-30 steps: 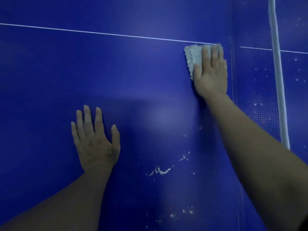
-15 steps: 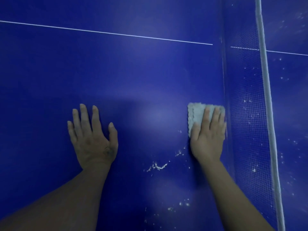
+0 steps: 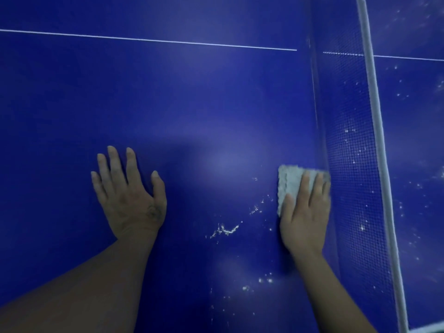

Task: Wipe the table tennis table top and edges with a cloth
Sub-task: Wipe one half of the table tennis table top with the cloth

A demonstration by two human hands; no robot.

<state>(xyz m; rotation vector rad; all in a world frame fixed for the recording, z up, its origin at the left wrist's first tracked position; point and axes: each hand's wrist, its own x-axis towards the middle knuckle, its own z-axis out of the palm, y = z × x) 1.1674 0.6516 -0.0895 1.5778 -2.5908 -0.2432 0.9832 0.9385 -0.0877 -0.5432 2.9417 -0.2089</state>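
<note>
The blue table top (image 3: pixel 192 104) filled almost the whole view. The left hand (image 3: pixel 129 198) lay flat on it with nothing in it. Its fingers were straight and spread a little, and the palm was down on the blue.

The right hand (image 3: pixel 304 217) pressed down on a small pale cloth (image 3: pixel 289 183). Its fingers were straight and lay on top of the cloth, not curled round it. The cloth was flat on the table top, right beside the foot of the net (image 3: pixel 353 164). The far part and the left part of the cloth stuck out from under the fingers. I could not tell if the cloth touched the net.

The net was dark blue mesh with a white band (image 3: pixel 377 140) along its top. A thin white line (image 3: pixel 149 40) ran across the table top, far from both hands, and stopped near the net.

Between the two hands, closer to the right one, there were white crumbs and smears (image 3: pixel 225 230) on the blue. More white specks (image 3: pixel 264 281) lay nearer to the person, beside the right arm. Little white dots (image 3: pixel 355 150) also showed through the mesh on the other side of the net.
</note>
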